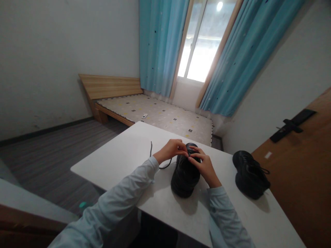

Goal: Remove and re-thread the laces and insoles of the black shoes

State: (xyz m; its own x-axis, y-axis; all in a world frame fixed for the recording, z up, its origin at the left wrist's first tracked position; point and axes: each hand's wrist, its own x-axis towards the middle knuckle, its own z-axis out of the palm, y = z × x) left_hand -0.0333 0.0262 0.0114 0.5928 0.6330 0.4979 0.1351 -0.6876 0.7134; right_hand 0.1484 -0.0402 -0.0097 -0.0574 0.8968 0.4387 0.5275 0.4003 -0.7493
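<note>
A black lace-up shoe (184, 177) stands on the white table with its heel toward me and its toe pointing away. My left hand (173, 150) reaches in from the left, thumb and fingers pinched at the lacing area. A dark shoelace (165, 166) trails from there over the tabletop, its free end to the left of my wrist. From the right side, my right hand (203, 162) is closed on the shoe's upper, its fingertips close to my left fingertips. The exact hold on the lace is partly hidden by the fingers.
The white table (116, 156) carries a second black shoe (250, 177) near its right edge. Beyond stands a bed (165, 119) with a small white remote (144, 116) on it. A wooden door (297, 165) is on the right; blue curtains (162, 44) flank the window.
</note>
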